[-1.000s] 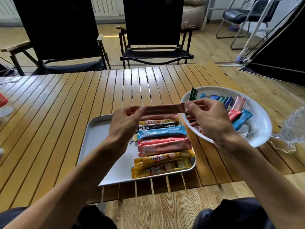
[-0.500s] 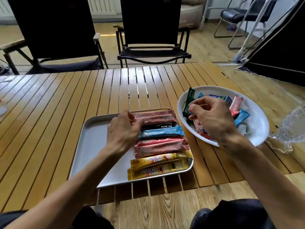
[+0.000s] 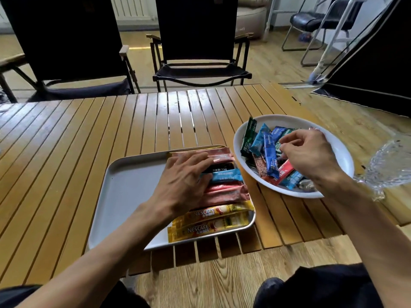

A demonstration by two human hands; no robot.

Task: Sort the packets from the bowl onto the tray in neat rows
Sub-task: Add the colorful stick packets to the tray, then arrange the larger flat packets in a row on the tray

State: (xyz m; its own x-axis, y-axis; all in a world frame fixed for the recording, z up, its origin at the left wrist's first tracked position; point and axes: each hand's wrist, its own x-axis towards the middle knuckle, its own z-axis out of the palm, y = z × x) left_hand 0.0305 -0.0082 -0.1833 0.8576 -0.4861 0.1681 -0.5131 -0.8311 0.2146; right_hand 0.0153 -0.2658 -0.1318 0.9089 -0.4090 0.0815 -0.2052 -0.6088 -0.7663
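one row of packets [image 3: 224, 175] laid on the tray [image 3: 129, 181], right side; i judge plenty left in the bowl [image 3: 340, 150] beside the tray. left grip [image 3: 180, 183] flat on the row; right grip [image 3: 309, 156] curled, hold i cannot tell.

pink packet [image 3: 222, 151]: now on tray [image 3: 133, 196] | right hand [image 3: 311, 156]: into bowl [image 3: 289, 117]

Tray [image 3: 133, 190] left half free; bowl [image 3: 289, 117] just beside right edge.

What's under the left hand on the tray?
The left hand presses on the row in the tray: a pink packet, black packet and blue packet stick out beyond it. Their left ends are hidden beneath.
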